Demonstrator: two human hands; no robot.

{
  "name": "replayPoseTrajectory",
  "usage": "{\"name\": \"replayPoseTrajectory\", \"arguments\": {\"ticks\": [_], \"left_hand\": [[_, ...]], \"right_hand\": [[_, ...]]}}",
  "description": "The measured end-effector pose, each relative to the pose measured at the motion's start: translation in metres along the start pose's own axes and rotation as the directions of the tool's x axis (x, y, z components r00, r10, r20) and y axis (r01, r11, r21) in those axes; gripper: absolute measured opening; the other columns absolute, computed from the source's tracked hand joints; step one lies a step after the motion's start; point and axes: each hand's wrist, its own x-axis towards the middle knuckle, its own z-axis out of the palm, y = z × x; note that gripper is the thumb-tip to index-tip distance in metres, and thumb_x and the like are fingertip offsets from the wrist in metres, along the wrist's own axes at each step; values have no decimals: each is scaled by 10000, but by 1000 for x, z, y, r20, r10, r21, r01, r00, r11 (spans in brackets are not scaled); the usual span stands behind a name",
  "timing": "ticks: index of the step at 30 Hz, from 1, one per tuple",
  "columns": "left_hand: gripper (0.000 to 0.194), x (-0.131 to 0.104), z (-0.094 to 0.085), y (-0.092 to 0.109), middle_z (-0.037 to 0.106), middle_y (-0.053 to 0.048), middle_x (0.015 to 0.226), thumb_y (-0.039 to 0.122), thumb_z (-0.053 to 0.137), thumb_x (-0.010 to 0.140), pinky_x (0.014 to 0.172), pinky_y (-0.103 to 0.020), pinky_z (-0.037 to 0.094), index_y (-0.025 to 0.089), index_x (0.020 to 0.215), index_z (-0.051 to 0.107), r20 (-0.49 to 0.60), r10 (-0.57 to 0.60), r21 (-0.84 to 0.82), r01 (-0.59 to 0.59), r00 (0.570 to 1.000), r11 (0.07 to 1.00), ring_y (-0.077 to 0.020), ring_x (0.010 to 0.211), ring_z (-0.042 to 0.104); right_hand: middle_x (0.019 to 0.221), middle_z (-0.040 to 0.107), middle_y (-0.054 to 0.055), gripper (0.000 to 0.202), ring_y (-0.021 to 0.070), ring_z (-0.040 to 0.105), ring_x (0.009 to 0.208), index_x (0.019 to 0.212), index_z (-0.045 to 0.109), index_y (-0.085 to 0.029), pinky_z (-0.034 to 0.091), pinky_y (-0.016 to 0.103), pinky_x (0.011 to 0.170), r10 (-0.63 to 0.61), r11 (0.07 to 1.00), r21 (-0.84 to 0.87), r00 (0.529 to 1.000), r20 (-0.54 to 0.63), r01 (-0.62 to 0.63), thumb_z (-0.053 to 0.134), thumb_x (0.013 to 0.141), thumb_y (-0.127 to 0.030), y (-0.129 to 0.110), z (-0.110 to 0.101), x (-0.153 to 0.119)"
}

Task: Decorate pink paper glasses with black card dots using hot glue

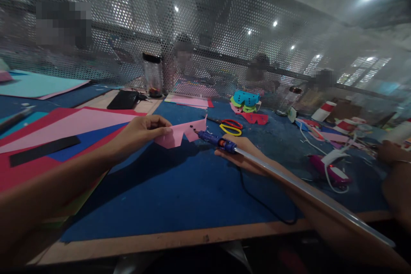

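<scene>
Between thumb and fingers, my left hand (150,129) pinches one end of a pink paper mask (173,136), cut like a pair of glasses and raised over the blue table cover. A few small dark dots show on the mask's right part. My right hand (239,154) is closed around a blue glue gun (212,140), whose tip points left at the mask near those dots; whether it touches the paper I cannot tell. A long clear glue stick (308,190) juts from the gun's back. Scissors (229,126) with red and yellow handles lie just behind the gun.
Finished-looking paper masks (246,99) are piled at the back. Coloured sheets (93,122) cover the left side, beside a black wallet (123,99) and a jar (152,75). At right lie a magenta glue gun (330,170) with a white cord and another person's hand (390,152). Perforated mesh stands behind.
</scene>
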Motion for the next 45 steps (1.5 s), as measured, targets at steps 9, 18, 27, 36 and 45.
{"name": "replayPoseTrajectory", "arguments": {"ticks": [9,18,27,36,45], "left_hand": [[276,-1,0,1,719,-26,829,457,749,788,652,-244,482,208,903,719,18,18,0,-18,1000,1000,-159,743,647],[270,-1,0,2,721,-30,831,446,739,795,660,-250,489,202,910,715,25,19,26,-19,1000,999,-163,747,650],[273,1,-2,-2,713,-21,823,439,755,780,667,-247,477,199,903,715,24,13,14,-13,1000,1000,-156,750,640],[272,-1,1,3,709,-27,824,422,754,779,669,-251,480,183,899,703,24,6,-6,-6,1000,1000,-151,738,636],[264,-1,1,3,715,-20,829,423,763,787,676,-238,481,190,900,713,22,9,-6,-9,1000,1000,-145,748,639]], "right_hand": [[776,559,-14,297,139,521,679,861,508,-223,375,265,630,0,1000,-31,1000,-3,0,599,927,-498,1,0,1],[789,561,-15,305,134,521,688,875,515,-216,374,256,631,-42,999,-26,999,-26,41,599,928,-504,5,2,1],[756,544,-20,273,123,507,656,847,511,-209,358,237,607,-34,999,-19,999,-38,33,627,912,-448,0,1,1],[753,551,-19,280,121,497,661,862,531,-199,364,243,607,-41,999,-3,998,-50,41,618,924,-457,-3,-2,-2],[714,535,-30,296,118,473,613,878,535,-208,336,229,560,17,998,-58,998,-68,-21,629,908,-487,-1,-3,-2]]}}
